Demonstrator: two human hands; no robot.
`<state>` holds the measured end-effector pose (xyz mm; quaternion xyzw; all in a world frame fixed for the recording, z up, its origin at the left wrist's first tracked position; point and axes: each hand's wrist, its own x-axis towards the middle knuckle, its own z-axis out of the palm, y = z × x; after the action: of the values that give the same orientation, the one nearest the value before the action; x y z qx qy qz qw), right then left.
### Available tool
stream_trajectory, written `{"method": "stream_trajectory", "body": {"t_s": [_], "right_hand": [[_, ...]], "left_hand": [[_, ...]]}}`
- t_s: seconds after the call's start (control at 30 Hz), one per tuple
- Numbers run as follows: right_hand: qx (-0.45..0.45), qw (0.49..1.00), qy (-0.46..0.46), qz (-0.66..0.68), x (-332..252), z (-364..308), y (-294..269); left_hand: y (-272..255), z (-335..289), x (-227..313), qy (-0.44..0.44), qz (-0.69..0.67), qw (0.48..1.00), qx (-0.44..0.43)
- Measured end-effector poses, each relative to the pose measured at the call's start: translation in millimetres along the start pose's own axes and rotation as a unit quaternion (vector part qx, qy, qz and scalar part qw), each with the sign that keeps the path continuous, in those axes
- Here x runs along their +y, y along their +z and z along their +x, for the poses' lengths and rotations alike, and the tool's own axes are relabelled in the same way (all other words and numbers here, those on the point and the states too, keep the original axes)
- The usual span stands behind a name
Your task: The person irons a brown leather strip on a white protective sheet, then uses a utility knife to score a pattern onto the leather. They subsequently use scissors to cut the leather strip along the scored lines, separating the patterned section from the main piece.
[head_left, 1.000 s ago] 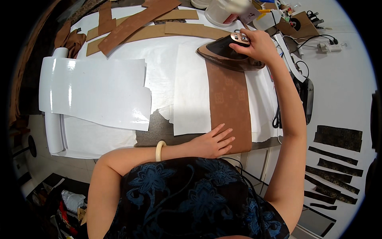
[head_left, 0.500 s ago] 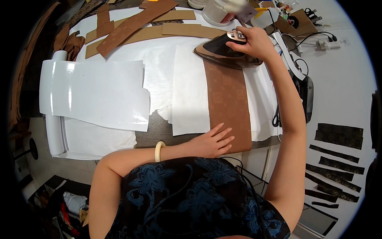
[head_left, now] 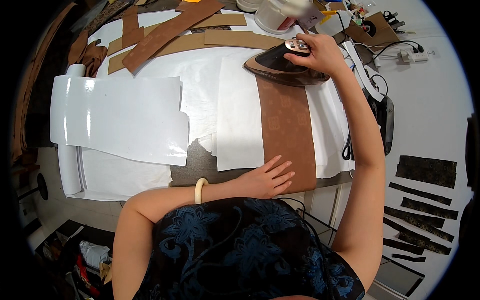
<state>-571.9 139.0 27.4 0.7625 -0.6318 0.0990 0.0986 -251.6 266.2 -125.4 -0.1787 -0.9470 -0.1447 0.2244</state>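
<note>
My right hand (head_left: 322, 54) is wrapped round the handle of a black and bronze clothes iron (head_left: 272, 64). The iron rests across the far end of a brown patterned strip (head_left: 287, 132), which looks like leather or fabric. White paper (head_left: 239, 120) lies under the strip and shows on both sides of it. At the strip's near end, by the table edge, my left hand (head_left: 267, 178) lies flat with its fingers spread, partly on the brown strip. A cream bangle (head_left: 200, 190) circles my left wrist.
A glossy white sheet (head_left: 120, 117) unrolls from a roll on the left. Tan and brown strips (head_left: 172, 35) lie crossed at the back, near a white tub (head_left: 272, 17). Black scissors (head_left: 346, 150) and a black iron stand (head_left: 386, 122) are at the right. Dark strips (head_left: 426, 171) lie far right.
</note>
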Motion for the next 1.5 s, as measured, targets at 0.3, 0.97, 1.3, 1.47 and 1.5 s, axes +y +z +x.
{"method": "stream_trajectory", "body": {"t_s": [0.3, 0.97, 1.3, 1.47, 1.5], "right_hand": [[0.010, 1.000, -0.018, -0.012, 2, 1, 2], [-0.056, 0.998, 0.018, 0.029, -27, -22, -18], [-0.047, 0.998, 0.019, 0.045, -56, -64, -32], [-0.041, 0.998, 0.029, 0.027, -72, -87, -34], [-0.043, 0.998, 0.030, 0.025, -77, -90, -35]], "left_hand": [[4, -1, 0, 0.003, 0.007, 1.000, -0.002], [-5, 1, -1, -0.017, -0.032, 0.999, 0.004], [-147, 34, -119, -0.281, -0.087, 0.928, 0.227], [-125, 38, -187, -0.353, -0.181, 0.914, 0.085], [-113, 35, -197, -0.386, -0.159, 0.905, 0.081]]}}
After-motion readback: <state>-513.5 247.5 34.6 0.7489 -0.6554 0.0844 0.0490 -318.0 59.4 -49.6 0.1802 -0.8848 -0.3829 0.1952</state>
